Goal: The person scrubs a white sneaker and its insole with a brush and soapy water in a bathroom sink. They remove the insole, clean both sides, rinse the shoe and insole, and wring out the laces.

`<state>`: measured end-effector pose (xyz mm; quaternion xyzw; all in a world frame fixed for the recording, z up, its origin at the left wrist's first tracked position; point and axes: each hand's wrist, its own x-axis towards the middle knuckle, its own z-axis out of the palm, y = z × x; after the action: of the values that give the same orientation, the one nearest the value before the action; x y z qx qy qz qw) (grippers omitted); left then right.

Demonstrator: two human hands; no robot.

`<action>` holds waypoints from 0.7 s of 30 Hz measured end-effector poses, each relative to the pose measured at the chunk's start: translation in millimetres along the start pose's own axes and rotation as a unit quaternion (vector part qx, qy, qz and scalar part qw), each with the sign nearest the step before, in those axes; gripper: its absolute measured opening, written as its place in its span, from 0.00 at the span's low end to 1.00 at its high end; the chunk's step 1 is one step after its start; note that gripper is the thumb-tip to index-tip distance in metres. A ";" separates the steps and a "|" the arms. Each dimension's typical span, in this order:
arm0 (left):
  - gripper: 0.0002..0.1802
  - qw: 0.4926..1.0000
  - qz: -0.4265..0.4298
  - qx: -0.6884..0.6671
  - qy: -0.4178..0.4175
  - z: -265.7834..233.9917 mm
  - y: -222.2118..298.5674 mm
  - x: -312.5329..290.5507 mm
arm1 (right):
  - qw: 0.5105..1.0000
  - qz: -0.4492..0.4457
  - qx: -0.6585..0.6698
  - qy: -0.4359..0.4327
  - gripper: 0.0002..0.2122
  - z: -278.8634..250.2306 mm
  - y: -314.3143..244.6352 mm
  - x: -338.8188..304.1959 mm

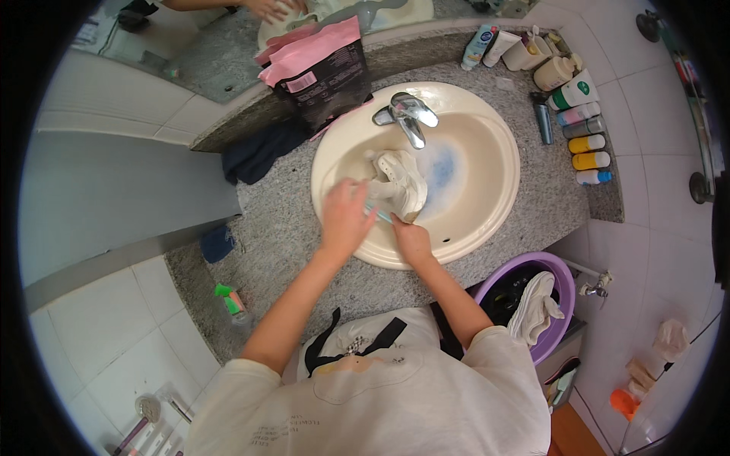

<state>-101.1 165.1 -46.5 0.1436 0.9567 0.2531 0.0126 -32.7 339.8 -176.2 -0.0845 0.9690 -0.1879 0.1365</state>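
Note:
A white shoe (pixel 411 181) lies tilted in the cream oval sink (pixel 506 171), below the chrome faucet (pixel 411 115). My left hand (pixel 346 216) is over the sink's near left rim. Its fingers, slightly smeared by motion, reach to the shoe's left side, and their grip is unclear. My right hand (pixel 411 242) is closed at the near end of the shoe. A thin light-blue handle (pixel 381 216) runs from its thumb toward the left fingers; the far end is hidden. Bluish suds (pixel 441 171) lie in the basin right of the shoe.
A purple basin (pixel 566 292) at the right holds dark water and another white shoe (pixel 534 304). A pink and black pouch (pixel 323 76) and dark cloth (pixel 262 152) stand left of the sink. Several tubes and bottles (pixel 582 114) line the right counter. A small green-topped item (pixel 228 296) is at left.

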 end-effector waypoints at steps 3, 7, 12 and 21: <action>0.42 0.997 0.040 -0.013 -0.070 70.2 18.7 18.2 | 0.997 -0.010 0.071 0.015 0.13 18.6 -4.3 -2.2; 0.49 0.980 -0.007 0.078 -0.186 104.8 38.9 35.0 | 0.994 -0.009 0.106 -0.022 0.13 6.3 -10.9 -12.7; 0.48 0.969 -0.146 -0.126 -0.154 108.5 13.0 46.1 | 0.985 0.062 0.082 -0.141 0.14 -60.8 6.2 -13.6; 0.41 0.840 -0.290 -0.443 -0.119 81.6 -88.3 24.9 | 0.954 0.254 -0.087 -0.134 0.20 -84.9 119.4 22.8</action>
<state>-140.8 137.9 -159.5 -0.1320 0.7316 0.6158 0.2609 -92.9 473.1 -152.0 0.1280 0.9440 -0.0488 0.3001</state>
